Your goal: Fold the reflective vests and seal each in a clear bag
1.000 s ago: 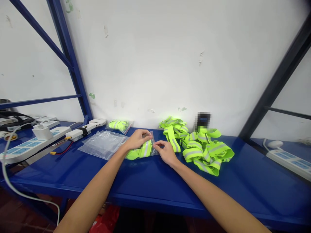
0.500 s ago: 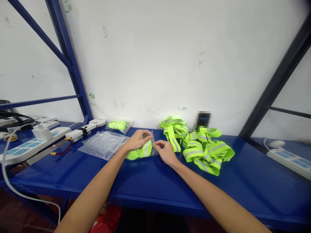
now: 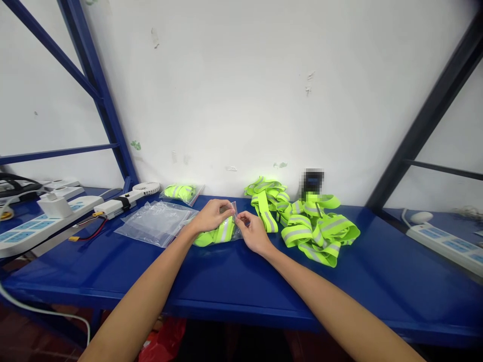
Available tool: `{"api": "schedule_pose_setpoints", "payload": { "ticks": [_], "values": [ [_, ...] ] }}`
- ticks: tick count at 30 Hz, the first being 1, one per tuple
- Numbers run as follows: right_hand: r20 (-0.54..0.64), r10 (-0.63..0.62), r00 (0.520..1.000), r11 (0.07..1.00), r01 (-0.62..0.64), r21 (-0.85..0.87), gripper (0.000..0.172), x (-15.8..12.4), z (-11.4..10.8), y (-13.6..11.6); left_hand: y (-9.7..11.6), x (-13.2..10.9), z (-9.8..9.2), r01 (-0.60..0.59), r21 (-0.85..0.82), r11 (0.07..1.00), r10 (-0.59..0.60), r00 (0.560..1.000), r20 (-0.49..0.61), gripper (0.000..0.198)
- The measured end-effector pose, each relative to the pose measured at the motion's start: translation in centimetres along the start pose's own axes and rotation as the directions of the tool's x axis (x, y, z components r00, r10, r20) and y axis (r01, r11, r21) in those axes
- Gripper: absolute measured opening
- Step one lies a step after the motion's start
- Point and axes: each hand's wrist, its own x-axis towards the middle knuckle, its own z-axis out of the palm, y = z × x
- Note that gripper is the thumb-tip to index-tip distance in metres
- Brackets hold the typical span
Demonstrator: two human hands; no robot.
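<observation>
A clear zip bag point(image 3: 237, 233) with a folded neon-yellow reflective strap point(image 3: 215, 235) inside lies on the blue table. My left hand point(image 3: 214, 216) is closed on the bag's upper edge, thumb and fingers pinching it. Close beside it, my right hand point(image 3: 253, 231) pinches the same edge at its right end. Just right of my hands, loose reflective straps point(image 3: 320, 231) lie in a tangled heap. To the left sit flat clear plastic bags point(image 3: 153, 221). Behind these is a filled bag point(image 3: 180, 192) holding another folded strap.
A white power strip point(image 3: 49, 221) with a plugged-in charger point(image 3: 55, 205) stands at the left, near a small white fan point(image 3: 146, 188) and a red-black cable point(image 3: 92, 231). Another power strip point(image 3: 445, 244) lies at the right. Blue metal posts point(image 3: 98, 100) rise by the white wall.
The view has shifted slightly, so everything sits a little further left and up. My right hand has moved closer to the left one along the bag's edge.
</observation>
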Motion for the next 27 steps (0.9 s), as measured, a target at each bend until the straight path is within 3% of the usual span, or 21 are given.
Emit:
{"api": "schedule_pose_setpoints", "payload": {
  "ticks": [7, 14, 21, 27],
  "values": [
    [0.031, 0.005, 1.000, 0.995, -0.008, 0.104, 0.023, 0.15, 0.05, -0.10, -0.14, 0.00, 0.30, -0.025, -0.005, 1.000, 0.025, 1.000, 0.011, 0.028],
    [-0.002, -0.012, 1.000, 0.999, 0.012, 0.050, 0.026, 0.40, 0.02, -0.45, 0.12, -0.04, 0.58, -0.035, -0.012, 0.999, 0.035, 0.999, -0.018, 0.034],
    [0.073, 0.014, 0.997, 0.996, -0.021, 0.082, 0.022, 0.30, -0.30, 0.13, -0.24, -0.08, 0.46, 0.025, -0.061, 0.998, -0.029, 0.997, -0.069, 0.041],
    [0.089, -0.028, 0.996, 0.999, 0.025, 0.043, 0.021, -0.03, -0.52, -0.74, -0.20, -0.19, 0.26, 0.032, -0.117, 0.993, -0.046, 0.992, -0.118, 0.046]
  ]
}}
